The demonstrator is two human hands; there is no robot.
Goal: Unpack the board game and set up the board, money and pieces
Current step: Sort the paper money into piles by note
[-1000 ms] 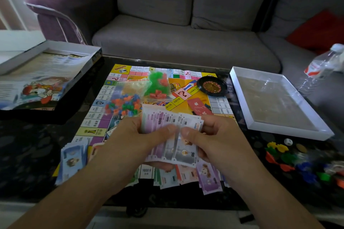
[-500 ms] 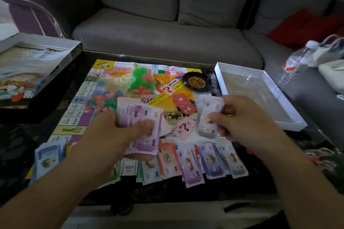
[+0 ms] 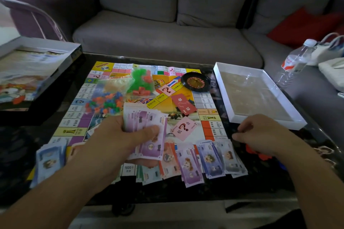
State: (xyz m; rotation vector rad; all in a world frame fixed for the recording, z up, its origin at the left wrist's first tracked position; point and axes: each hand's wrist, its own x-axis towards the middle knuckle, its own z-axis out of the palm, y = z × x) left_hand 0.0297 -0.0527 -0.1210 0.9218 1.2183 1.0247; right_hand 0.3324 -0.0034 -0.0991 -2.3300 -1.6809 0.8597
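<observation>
Grey sofa stood behind a dark counter (image 3: 260, 188) where the game board (image 3: 115, 67) lay unfolded. Sorted banknote piles (image 3: 208, 160) lined its near edge. Left hand (image 3: 119, 139) pinched unsorted purple notes (image 3: 147, 122); right hand (image 3: 260, 134), fingers loosely curled, held nothing. Bagged pieces (image 3: 141, 83) remained unopened.

A grey fabric sofa (image 3: 167, 39) spans twelve o'clock; a red cushion (image 3: 301, 26) and clear plastic water bottle (image 3: 296, 59) lie at two o'clock.
</observation>
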